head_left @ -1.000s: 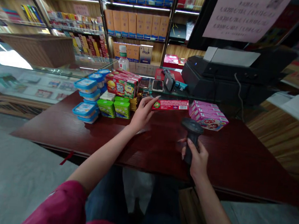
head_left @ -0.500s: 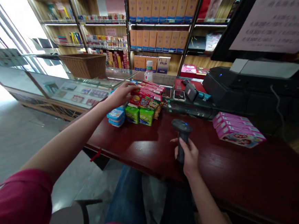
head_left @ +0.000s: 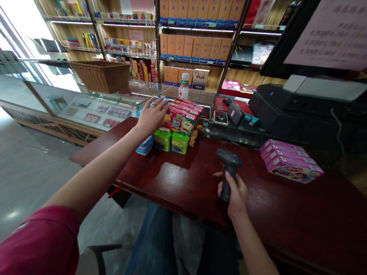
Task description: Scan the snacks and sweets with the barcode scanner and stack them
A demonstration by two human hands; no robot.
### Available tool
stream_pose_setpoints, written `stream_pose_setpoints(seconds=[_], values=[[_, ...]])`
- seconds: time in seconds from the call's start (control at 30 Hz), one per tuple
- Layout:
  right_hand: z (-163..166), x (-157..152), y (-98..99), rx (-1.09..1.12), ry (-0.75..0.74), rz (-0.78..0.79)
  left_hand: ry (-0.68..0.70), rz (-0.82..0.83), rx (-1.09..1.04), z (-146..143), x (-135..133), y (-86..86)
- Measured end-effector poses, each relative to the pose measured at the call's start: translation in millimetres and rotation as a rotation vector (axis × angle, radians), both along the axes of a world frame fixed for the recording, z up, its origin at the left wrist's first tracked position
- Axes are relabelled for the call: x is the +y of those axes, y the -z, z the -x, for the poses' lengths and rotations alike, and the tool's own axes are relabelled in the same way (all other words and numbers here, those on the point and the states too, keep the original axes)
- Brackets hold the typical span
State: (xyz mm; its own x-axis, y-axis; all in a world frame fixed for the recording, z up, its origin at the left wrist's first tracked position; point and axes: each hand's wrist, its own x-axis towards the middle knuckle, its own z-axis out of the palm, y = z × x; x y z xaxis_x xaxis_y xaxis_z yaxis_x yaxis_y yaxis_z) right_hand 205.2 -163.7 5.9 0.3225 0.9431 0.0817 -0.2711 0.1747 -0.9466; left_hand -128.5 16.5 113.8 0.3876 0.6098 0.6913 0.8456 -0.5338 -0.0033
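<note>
My right hand (head_left: 236,195) is closed round the handle of a black barcode scanner (head_left: 228,168), held upright over the dark red wooden table (head_left: 292,214). My left hand (head_left: 152,115) reaches forward with fingers spread over a pile of goods: red boxes (head_left: 182,114) on top, green packs (head_left: 171,140) below, blue-lidded tubs (head_left: 145,145) partly hidden under the hand. The hand's fingertips rest at the left end of the red boxes and nothing is visibly held. A stack of pink boxes (head_left: 289,163) lies to the right of the scanner.
Behind the table stand a glass counter (head_left: 87,104) with a wicker basket (head_left: 102,75), a water bottle (head_left: 183,86), phones (head_left: 219,116) and a black register machine (head_left: 303,109). Shelves of orange boxes (head_left: 190,49) fill the back wall. A chair edge (head_left: 101,254) shows near my knees.
A second ago my left hand touched a flat red box on the table; it then moved left to the pile. That red box is no longer on the table. The scanner hand stayed put.
</note>
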Motion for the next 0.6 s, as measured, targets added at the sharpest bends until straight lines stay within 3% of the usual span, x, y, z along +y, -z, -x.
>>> stream_pose_setpoints(seconds=[0.23,0.37,0.47,0.6], values=[[-10,-1,3.6,-0.015,0.02,-0.042,0.045,-0.02,-0.069,-19,-13,-6.4],[-28,-1,5.7,0.019,0.162,-0.108,0.093,-0.04,-0.051,-66,-38,-0.2],[-58,1,6.6,0.078,0.317,-0.131,0.253,-0.002,0.014,-127,-57,25.9],[-119,-7,10.4,0.052,0.526,-0.112,0.436,0.142,0.029,-230,-72,78.9]])
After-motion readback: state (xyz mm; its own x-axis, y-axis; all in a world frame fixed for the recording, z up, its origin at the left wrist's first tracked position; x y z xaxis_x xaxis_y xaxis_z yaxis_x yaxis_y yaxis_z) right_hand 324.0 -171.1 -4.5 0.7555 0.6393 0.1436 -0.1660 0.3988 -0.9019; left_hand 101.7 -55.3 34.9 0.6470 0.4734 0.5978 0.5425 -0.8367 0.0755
